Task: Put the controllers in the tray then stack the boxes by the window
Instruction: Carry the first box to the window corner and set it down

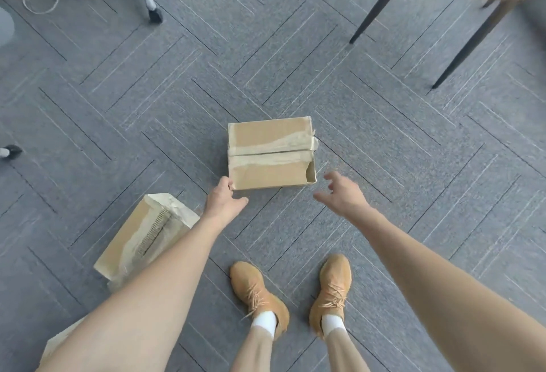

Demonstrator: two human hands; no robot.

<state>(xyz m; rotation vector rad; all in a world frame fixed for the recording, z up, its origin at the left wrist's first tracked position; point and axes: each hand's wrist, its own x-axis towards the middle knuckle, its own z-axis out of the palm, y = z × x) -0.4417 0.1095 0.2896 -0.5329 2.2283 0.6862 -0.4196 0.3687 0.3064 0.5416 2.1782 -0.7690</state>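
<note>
1. Cardboard box [270, 154], taped and torn at one corner, is set on the carpet [384, 135] before the feet.
2. Its near-left corner is touched by the left hand [223, 201], fingers relaxed, nothing gripped.
3. Right hand [342, 193] is held spread beside the opposite corner, apart, likely for a two-sided lift.
4. Second box [144, 237] is left nearby.

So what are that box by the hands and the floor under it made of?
The box looks like plain brown corrugated cardboard, matte, with worn pale packing tape along its top seam; a torn corner shows the thin wall. The floor seems to be grey carpet tile, a fuzzy low pile with dark seams in a herringbone pattern.
</note>
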